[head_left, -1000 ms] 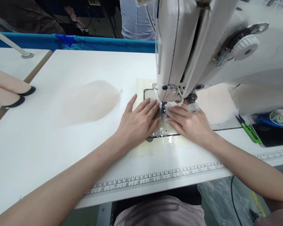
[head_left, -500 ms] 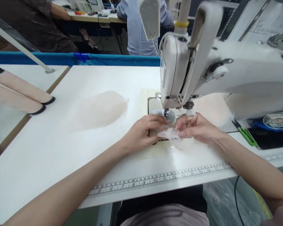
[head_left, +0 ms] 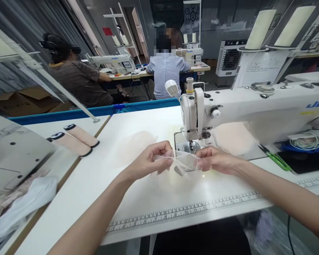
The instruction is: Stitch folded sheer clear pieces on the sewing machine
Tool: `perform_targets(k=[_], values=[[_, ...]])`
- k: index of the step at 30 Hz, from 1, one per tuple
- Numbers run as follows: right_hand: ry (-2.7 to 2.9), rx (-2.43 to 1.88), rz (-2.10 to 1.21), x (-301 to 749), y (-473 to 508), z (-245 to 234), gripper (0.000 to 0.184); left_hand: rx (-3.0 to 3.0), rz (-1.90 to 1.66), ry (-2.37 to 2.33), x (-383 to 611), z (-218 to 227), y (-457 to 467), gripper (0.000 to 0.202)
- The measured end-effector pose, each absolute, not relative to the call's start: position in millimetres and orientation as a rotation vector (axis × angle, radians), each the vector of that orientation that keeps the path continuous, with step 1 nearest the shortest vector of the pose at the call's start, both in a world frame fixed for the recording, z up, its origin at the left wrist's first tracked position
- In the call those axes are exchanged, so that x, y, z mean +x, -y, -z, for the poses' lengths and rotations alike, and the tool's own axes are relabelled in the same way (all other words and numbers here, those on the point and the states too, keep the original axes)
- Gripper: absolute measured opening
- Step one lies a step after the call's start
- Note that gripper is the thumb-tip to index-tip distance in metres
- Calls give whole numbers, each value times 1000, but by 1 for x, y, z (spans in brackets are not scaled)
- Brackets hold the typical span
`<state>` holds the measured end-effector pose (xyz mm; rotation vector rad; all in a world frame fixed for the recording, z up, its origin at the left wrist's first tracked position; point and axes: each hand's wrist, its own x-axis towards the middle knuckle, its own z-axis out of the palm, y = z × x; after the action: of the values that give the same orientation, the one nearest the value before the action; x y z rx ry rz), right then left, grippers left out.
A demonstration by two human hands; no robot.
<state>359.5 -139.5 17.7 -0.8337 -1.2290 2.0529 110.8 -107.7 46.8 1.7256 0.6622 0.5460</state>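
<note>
My left hand (head_left: 152, 158) and my right hand (head_left: 214, 160) hold a small sheer pale fabric piece (head_left: 184, 161) stretched between them, lifted a little above the white table (head_left: 138, 198). Both hands pinch its ends with closed fingers. They are just in front of the needle area (head_left: 192, 145) of the white sewing machine (head_left: 255, 106). A ruler strip (head_left: 191, 209) runs along the table's near edge.
A pale sheer fabric pile (head_left: 134, 143) lies left of the machine, more pink fabric (head_left: 232, 138) behind it. Green thread snips (head_left: 275, 159) lie at right. Two beige thread cones (head_left: 74, 140) lie on the left table. Two people sit at machines behind a blue divider (head_left: 95, 111).
My hands were flat on the fabric under the presser foot; they pulled it toward me and lifted it, pinched between them. The view tilted up to show the room.
</note>
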Motion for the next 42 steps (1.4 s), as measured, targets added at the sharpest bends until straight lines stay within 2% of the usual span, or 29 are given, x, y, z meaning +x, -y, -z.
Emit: perform_targets(k=[7,14,17,19,21,24,26,27,30,33,37,42], values=[[1335,-785,-2118,340,146,-24,13,1900,-544,-736,83,-67,121,19],[1358,-909,-1864,308,149,-22,22,2152,-641,-840,58,-86,158,6],[1284,-854,-1899,296,144,-19,30,2341,-405,-697,66,-91,191,22],[1264,-852,-1926,290,141,-18,36,2366,-127,-550,70,-89,207,33],[1268,-898,-1909,285,139,-19,35,2289,-38,-538,69,-84,211,29],[1294,-936,-1884,279,138,-22,26,2142,-403,-874,56,-70,193,12],[1319,-932,-1882,276,139,-24,23,2058,-706,-1105,47,-58,172,17],[1332,-932,-1878,274,139,-26,22,2018,-786,-1148,44,-52,162,27],[1359,-938,-1847,271,139,-30,21,1818,-649,-1016,44,-37,137,46],[1376,-969,-1802,269,139,-34,19,1662,-484,-865,51,-28,125,42],[1428,-969,-1754,270,138,-42,18,1544,-443,-752,54,-21,118,40],[1496,-876,-1692,271,138,-45,22,1372,-243,-853,28,-19,118,26]])
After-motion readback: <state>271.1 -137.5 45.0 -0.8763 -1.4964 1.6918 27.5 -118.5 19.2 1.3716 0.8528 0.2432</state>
